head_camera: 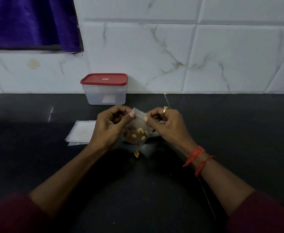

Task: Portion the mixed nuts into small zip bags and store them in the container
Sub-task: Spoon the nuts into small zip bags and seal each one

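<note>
Plastic, thin and clear, makes the small bag [138, 123] that both hands hold up over the counter [230, 132]. The left hand [111, 125] pinches the top edge of the bag with thumb and curled fingers. The right hand [167, 125] pinches the same edge just beside it, so the two thumbs are close. Nuts [137, 135] sit in the bottom of the bag, some pale and some brown. The right hand has a gold ring [165, 109], and red threads [196, 157] go round that wrist. One nut [136, 154] lies alone on the counter below the bag. A pile of empty bags [81, 132] lies flat to the left, partly under the left hand. Something lies behind the right hand, but I cannot tell what. The box [105, 96] stands farther back, against the white tile wall [205, 56], with its red lid [104, 79] on. A purple cloth [28, 22] hangs at the top left.
</note>
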### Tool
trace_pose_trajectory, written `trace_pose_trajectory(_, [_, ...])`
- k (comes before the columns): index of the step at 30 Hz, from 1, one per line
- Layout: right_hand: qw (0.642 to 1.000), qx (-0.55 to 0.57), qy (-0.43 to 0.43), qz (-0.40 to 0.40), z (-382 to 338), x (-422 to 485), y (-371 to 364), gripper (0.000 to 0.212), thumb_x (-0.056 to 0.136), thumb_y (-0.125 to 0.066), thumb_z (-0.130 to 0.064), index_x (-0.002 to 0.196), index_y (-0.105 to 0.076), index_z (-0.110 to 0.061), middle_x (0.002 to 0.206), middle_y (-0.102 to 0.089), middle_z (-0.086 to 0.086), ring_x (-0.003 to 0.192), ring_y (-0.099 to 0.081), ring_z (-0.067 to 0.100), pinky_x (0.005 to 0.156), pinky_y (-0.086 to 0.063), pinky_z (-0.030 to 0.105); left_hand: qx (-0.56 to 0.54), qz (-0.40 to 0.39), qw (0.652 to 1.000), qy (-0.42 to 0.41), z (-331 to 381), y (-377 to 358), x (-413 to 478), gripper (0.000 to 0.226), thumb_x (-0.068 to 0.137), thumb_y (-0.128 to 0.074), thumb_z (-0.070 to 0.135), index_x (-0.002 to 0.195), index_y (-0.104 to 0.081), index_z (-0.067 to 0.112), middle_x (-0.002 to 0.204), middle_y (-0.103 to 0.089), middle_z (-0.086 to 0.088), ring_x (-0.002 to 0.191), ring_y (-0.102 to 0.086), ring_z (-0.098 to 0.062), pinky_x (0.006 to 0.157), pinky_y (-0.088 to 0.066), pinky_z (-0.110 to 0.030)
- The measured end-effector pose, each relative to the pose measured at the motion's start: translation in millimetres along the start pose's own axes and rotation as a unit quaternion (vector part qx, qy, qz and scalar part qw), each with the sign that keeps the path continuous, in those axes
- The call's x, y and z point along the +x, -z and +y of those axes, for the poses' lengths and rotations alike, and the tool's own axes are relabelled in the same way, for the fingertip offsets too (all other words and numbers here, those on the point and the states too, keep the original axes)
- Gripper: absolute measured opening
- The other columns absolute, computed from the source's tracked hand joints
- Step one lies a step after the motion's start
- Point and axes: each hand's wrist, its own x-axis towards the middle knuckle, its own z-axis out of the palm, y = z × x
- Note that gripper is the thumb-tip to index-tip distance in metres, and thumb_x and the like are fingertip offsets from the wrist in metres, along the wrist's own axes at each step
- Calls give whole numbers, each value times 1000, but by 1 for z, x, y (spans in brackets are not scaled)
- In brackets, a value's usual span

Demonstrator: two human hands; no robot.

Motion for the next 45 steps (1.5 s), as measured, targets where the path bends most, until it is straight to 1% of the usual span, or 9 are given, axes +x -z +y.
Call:
trace_pose_trajectory(5, [999,-35,22,-30,-4,3,2,5,90,-76,-22,88,-73,-18,83,-72,-5,78,-69,9,69,-58,26,-13,13,1000,6,2,4,3,11,86,-67,17,93,-69,10,93,-72,5,92,-69,-9,77,-55,-21])
trace_pose_trajectory(11, [1000,-10,-2,10,-9,4,12,26,75,-85,-36,80,-76,-12,70,-74,2,60,-72,17,57,-58,26,-28,24,999,28,-3,6,4,12,87,-67,18,95,-68,9,96,-72,5,94,-70,-14,71,-61,-31])
trace_pose_trajectory(16, [998,30,-27,39,-8,3,16,32,67,-86,-39,76,-75,-10,68,-74,6,53,-69,19,51,-57,27,-2,-10,999,32,-5,4,1,14,90,-65,17,102,-65,9,96,-71,-2,87,-71,-14,60,-58,-27])
trace_pose_trajectory(21, [990,108,-44,80,-7,7,21,20,71,-83,-31,76,-75,-14,63,-71,-3,49,-59,4,48,-49,17,6,-94,989,111,-10,8,0,37,76,-77,18,110,-68,7,92,-75,-14,79,-74,-25,63,-61,-31])
trace_pose_trajectory(25, [984,135,-77,84,-5,6,19,27,75,-75,-41,86,-74,-16,66,-72,-3,54,-63,5,52,-51,19,-30,-68,988,137,-13,4,-1,27,76,-77,10,101,-71,1,87,-76,-15,69,-73,-22,64,-60,-27])
trace_pose_trajectory(28, [987,115,-105,29,-2,6,13,44,73,-79,-44,109,-70,-20,83,-77,0,73,-74,15,64,-60,31,-59,-8,989,135,-9,-2,-2,29,77,-76,13,101,-69,-2,84,-76,-16,58,-69,-19,57,-58,-26])
trace_pose_trajectory(33, [986,111,-123,-37,-1,1,1,42,84,-80,-12,124,-65,-8,93,-78,10,83,-76,24,63,-62,31,-13,41,992,116,-3,-2,-2,17,79,-78,10,93,-71,5,74,-75,-16,42,-60,-17,45,-51,-24])
trace_pose_trajectory(39, [983,141,-119,11,-5,5,5,35,86,-77,-9,119,-67,-16,91,-77,10,77,-75,18,63,-60,28,37,43,994,92,-4,2,0,30,76,-81,15,102,-69,9,66,-71,-14,42,-57,-21,44,-48,-24])
trace_pose_trajectory(45, [963,101,-163,187,10,30,48,29,91,-73,-14,119,-65,-12,83,-75,3,67,-68,5,55,-54,20,60,43,993,88,-6,2,-1,23,86,-75,18,105,-67,8,67,-71,-7,45,-60,-13,46,-50,-21])
